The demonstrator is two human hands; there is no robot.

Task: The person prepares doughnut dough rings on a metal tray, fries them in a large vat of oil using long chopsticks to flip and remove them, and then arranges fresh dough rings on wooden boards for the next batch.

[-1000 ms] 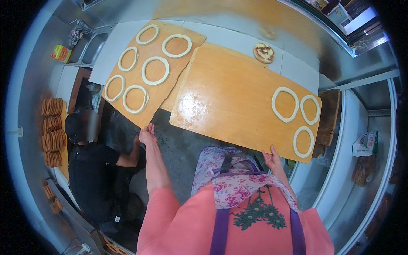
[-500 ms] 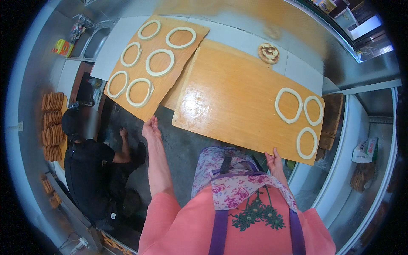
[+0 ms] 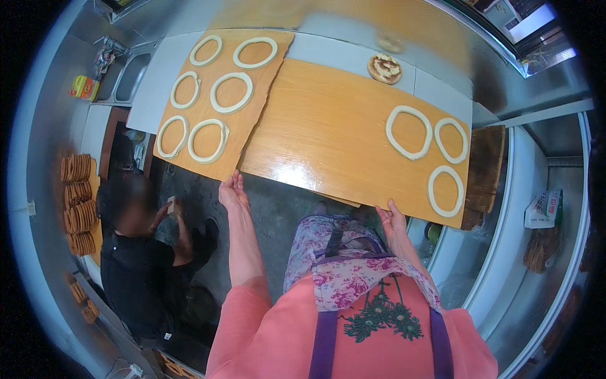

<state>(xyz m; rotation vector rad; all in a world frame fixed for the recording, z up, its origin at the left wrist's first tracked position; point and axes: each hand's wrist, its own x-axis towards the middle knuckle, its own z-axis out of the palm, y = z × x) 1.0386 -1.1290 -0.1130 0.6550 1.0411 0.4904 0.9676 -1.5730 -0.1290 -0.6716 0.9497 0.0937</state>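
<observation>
My left hand point(image 3: 232, 191) has its fingers closed on the near corner of the left wooden board point(image 3: 230, 161), which carries several pale dough rings point(image 3: 231, 75). My right hand point(image 3: 391, 220) grips the front edge of the larger right board point(image 3: 322, 126), below three more rings point(image 3: 429, 189) at that board's right end. The left board's ragged right edge lies over the right board's left end. A flat, round browned bread point(image 3: 384, 68) sits on the white worktop point(image 3: 315, 47) behind the boards.
A co-worker point(image 3: 132, 259) in black crouches low at left, holding a small pale object point(image 3: 171, 206). Stacked fried rings point(image 3: 77, 202) line the left side, below a steel sink point(image 3: 132, 76) and yellow jug point(image 3: 85, 87). A bag point(image 3: 541, 208) is in the white-framed unit at right.
The right board and my right hand have moved left and up, and the board's left end now lies under the left board. The co-worker's hands have come together on a pale object.
</observation>
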